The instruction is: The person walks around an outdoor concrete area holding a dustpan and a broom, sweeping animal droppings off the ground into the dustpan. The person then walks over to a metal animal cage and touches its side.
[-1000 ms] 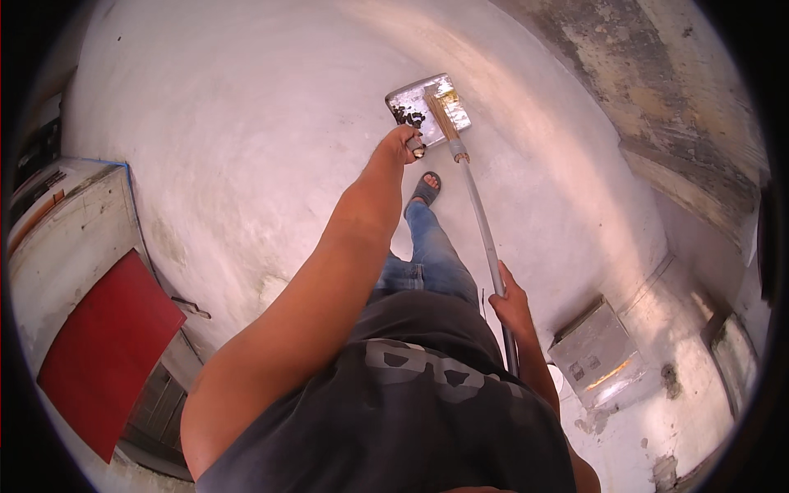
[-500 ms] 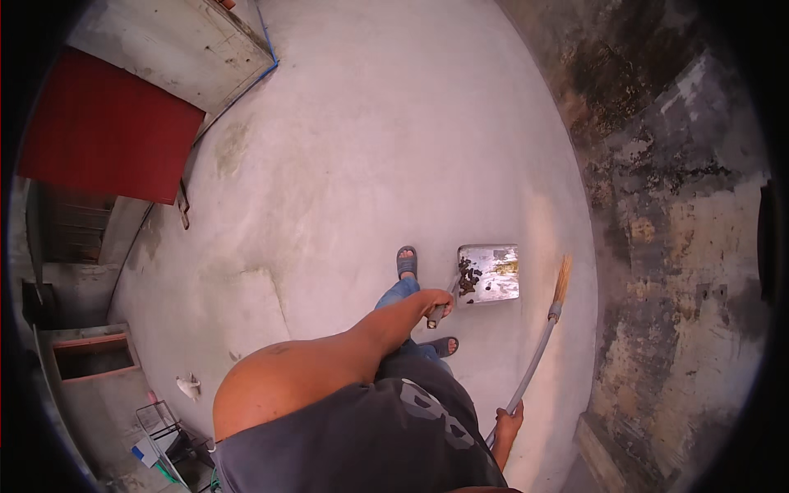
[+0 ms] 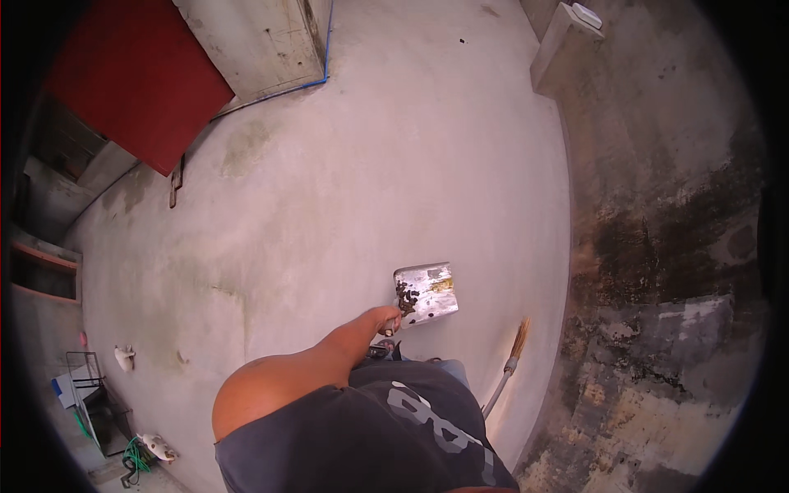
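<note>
My left hand (image 3: 389,320) is closed around the handle of a metal dustpan (image 3: 426,309). Its shiny tray carries several dark brown clumps (image 3: 406,297), mostly gathered at the handle side, and a yellowish patch shows near the far edge. To the right a broom (image 3: 513,353) slants down over the floor, straw bristles pointing away from me. The lower part of its grey pole disappears behind my dark shirt. My right hand is hidden there, so its grip does not show.
A stained concrete wall (image 3: 649,271) runs along the right, with a short pillar (image 3: 567,45) farther off. At the upper left are a red panel (image 3: 140,82) and a blue pipe (image 3: 329,49). A metal frame (image 3: 90,386) and green hose (image 3: 136,454) lie lower left, near pale shapes.
The view has turned and moved forward. The dustpan, still in my left hand, sits further left in view with its clumps aboard. The broom is lower, and my right hand has gone out of sight.
</note>
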Demonstrator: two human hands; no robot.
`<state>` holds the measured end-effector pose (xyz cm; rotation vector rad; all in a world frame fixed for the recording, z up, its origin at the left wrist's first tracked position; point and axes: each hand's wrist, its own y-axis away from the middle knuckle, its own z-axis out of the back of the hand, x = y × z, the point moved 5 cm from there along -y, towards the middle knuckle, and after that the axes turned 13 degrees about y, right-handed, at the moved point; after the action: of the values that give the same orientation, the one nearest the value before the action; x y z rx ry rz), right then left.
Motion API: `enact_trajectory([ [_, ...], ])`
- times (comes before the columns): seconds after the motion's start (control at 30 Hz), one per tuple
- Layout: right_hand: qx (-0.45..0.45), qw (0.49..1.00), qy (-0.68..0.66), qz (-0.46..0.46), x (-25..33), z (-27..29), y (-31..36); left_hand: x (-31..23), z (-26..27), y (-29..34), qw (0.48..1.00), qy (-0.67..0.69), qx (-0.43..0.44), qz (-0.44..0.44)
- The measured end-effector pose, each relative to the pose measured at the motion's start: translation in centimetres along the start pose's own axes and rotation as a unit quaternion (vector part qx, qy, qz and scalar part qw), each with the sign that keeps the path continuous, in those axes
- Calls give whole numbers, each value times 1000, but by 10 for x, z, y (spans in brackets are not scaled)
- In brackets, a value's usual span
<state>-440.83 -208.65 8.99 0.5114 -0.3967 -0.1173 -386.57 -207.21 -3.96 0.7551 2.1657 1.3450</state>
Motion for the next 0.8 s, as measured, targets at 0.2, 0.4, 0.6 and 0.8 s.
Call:
enact_trajectory([
  [0.2, 30, 997, 59, 49, 199, -34, -153, -175, 101, 41, 983, 163, -60, -62],
  [0.4, -18, 989, 101, 111, 465, -14, -318, -352, 171, 107, 858, 508, -52, -50],
  [0.6, -38, 958, 146, 243, 809, 45, -446, -459, 238, 161, 725, 684, 25, -76],
  [0.8, -14, 975, 74, 207, 950, 56, -545, -606, 262, 115, 695, 692, 46, -191],
])
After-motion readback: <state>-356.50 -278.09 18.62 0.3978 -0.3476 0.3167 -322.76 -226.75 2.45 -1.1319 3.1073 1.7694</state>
